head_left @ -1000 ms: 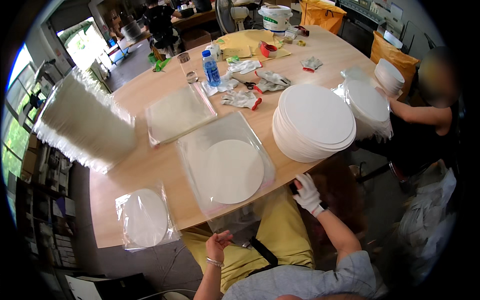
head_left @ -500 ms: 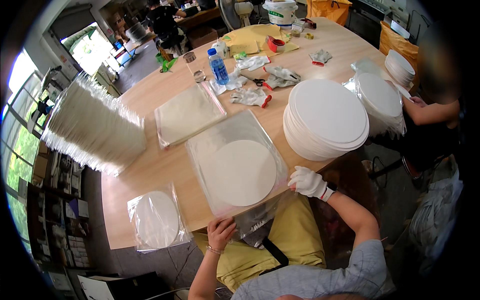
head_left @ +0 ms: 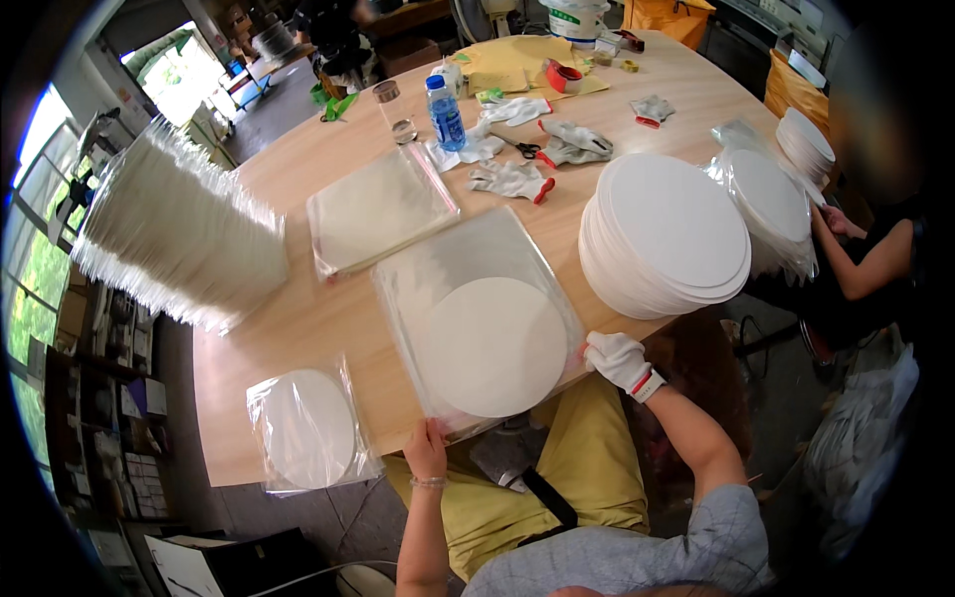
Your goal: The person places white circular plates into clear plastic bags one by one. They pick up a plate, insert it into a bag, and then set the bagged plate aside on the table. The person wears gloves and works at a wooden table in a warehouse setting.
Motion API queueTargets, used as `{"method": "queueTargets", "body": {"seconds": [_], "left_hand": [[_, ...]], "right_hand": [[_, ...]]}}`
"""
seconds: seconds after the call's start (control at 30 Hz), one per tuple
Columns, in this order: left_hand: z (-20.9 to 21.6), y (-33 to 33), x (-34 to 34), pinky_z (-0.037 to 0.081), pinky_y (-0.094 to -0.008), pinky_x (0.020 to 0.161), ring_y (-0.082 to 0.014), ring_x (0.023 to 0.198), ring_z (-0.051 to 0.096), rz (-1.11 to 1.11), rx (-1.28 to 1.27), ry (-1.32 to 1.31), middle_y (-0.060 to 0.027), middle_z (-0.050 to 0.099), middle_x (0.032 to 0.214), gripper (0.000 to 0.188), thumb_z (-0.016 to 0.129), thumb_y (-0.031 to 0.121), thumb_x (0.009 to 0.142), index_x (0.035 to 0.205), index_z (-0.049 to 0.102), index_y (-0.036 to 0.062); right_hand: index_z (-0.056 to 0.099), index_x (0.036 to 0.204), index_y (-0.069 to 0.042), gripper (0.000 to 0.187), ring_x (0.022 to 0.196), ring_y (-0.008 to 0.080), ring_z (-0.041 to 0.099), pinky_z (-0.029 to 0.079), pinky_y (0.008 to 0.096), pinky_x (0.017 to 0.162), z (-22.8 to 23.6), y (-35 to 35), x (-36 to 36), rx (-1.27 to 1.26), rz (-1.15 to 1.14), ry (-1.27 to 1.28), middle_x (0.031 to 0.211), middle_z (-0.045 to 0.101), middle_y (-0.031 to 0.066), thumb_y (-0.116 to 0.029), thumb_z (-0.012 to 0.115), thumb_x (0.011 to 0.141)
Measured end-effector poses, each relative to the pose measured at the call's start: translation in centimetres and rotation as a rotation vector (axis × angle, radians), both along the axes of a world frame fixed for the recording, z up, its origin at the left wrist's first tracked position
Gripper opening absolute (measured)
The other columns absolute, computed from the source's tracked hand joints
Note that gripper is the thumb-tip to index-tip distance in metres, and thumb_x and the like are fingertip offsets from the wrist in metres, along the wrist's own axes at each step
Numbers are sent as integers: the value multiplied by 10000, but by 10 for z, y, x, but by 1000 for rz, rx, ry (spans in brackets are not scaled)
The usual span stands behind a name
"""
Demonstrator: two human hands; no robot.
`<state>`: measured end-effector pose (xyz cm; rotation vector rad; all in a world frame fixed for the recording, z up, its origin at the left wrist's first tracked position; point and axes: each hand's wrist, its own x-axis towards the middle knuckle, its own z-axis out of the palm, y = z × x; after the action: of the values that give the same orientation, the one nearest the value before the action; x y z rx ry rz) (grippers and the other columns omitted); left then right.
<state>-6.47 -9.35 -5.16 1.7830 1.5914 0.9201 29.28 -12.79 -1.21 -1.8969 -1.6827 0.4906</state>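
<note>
A round white board (head_left: 491,348) lies inside a large clear plastic bag (head_left: 403,289) at the table's near edge. My bare left hand (head_left: 426,452) pinches the bag's near-left corner. In a white glove, my right hand (head_left: 619,361) is closed at the near-right corner, its fingertips on the bag's edge. Right of the bag stands a tall stack of round white boards (head_left: 671,229). To the left, a bagged round board (head_left: 310,428) overhangs the table's edge. A pile of flat clear bags (head_left: 383,211) sits just beyond the bag I hold.
A tall leaning stack of bagged boards (head_left: 179,239) rises at the left. Work gloves (head_left: 509,180), scissors (head_left: 524,148), a blue bottle (head_left: 445,114) and a red tape dispenser (head_left: 563,77) lie farther back. Another person (head_left: 856,239) sits at the right by bagged boards (head_left: 766,194).
The bag's clear flap hung down between my hands earlier; now it no longer hangs over my lap. My left hand has turned with its fingers up at the bag's corner.
</note>
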Motion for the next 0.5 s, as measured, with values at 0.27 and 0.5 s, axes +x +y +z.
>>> {"method": "queueTargets", "body": {"seconds": [0.27,0.5], "left_hand": [[3,11,6,427,-407,497,-310,539,557,39,-42,244,-119,571,602,275,459,244,915,716,504,59],[10,24,11,433,-445,536,-334,598,571,28,-102,447,-129,583,622,294,499,306,878,706,525,68]], "right_hand": [[509,670,-105,199,530,338,548,410,470,488,-6,6,-10,134,7,-404,563,530,125,-249,508,808],[509,671,-119,208,517,356,542,410,501,500,-38,12,-11,57,-86,-520,548,533,119,-274,498,808]]}}
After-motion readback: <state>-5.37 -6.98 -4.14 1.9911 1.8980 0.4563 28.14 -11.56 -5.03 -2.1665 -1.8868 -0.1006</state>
